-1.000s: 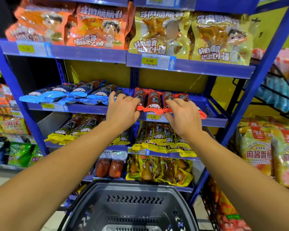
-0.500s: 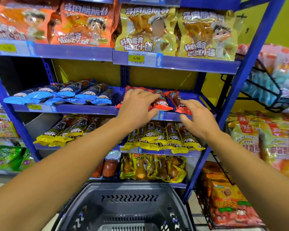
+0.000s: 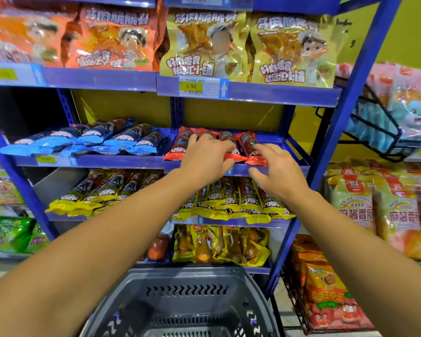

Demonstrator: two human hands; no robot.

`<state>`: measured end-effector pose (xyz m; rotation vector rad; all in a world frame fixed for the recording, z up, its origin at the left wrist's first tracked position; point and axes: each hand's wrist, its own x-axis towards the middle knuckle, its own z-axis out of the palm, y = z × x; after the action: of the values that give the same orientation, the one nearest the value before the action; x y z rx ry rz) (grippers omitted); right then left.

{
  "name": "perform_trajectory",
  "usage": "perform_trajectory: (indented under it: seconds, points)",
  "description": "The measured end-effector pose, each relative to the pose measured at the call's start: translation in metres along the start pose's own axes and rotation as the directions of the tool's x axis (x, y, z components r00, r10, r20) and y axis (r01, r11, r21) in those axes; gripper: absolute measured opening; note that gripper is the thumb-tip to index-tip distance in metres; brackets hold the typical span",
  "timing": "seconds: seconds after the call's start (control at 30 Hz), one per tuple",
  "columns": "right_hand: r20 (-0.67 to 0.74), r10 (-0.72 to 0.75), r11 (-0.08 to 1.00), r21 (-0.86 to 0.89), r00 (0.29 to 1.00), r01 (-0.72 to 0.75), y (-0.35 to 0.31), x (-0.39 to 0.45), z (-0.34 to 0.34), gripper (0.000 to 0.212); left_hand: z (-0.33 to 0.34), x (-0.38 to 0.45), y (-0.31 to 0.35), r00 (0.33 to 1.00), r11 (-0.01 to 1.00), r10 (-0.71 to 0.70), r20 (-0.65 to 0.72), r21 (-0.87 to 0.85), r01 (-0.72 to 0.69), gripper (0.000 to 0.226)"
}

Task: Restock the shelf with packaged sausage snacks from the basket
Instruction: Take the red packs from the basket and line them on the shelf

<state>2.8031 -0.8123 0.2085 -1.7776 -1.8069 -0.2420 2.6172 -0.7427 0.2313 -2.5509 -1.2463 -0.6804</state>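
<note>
From the head camera, the red sausage packs (image 3: 230,145) lie in a row on the blue shelf (image 3: 277,170). The left hand (image 3: 206,158) rests on them, fingers bent over the packs. The right hand (image 3: 276,170) touches the end pack with spread fingers. The packs look light, soft and slippery. Hold each around its middle. The gray basket (image 3: 180,302) sits below.

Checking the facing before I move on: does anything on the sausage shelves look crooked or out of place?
Mostly tidy. The blue sausage packs lie fanned at an angle, unlike the straighter red sausage packs beside them.
</note>
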Motion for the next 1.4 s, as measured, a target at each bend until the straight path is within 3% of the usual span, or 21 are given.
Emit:
perform_trajectory:
  seconds: [0.2,0.4,0.53,0.63,0.8,1.0,1.4]
  points:
    - [-0.09,-0.126,0.991,-0.049,0.988,0.122,-0.041,0.014,-0.009,0.061,-0.029,-0.027,-0.031,0.995,0.999,-0.014,-0.095,-0.048,0.01,0.052]
    - [-0.068,-0.304,0.953,-0.042,0.95,0.302,-0.116,0.039,0.02,0.055,-0.053,-0.066,-0.116,0.971,0.989,-0.126,-0.204,0.053,0.14,0.05]
    - [-0.017,-0.365,0.929,-0.069,0.931,0.363,-0.16,0.055,0.046,0.054,-0.059,-0.081,-0.161,0.962,0.955,-0.223,-0.16,0.164,0.249,0.049]
    - [0.026,-0.373,0.922,-0.107,0.928,0.373,-0.182,0.066,0.062,0.051,-0.056,-0.085,-0.175,0.965,0.944,-0.241,-0.105,0.206,0.258,0.046]
    - [0.097,-0.344,0.924,-0.143,0.934,0.355,-0.194,0.076,0.079,0.044,-0.047,-0.088,-0.179,0.961,0.958,-0.247,-0.127,0.12,0.262,0.041]
    - [0.068,-0.303,0.931,-0.193,0.951,0.31,-0.192,0.077,0.079,0.034,-0.042,-0.088,-0.183,0.964,0.966,-0.227,-0.139,0.097,0.241,0.041]
    - [0.063,-0.31,0.94,-0.13,0.949,0.316,-0.193,0.064,0.071,0.055,-0.052,-0.094,-0.176,0.966,0.97,-0.205,-0.158,0.102,0.223,0.048]
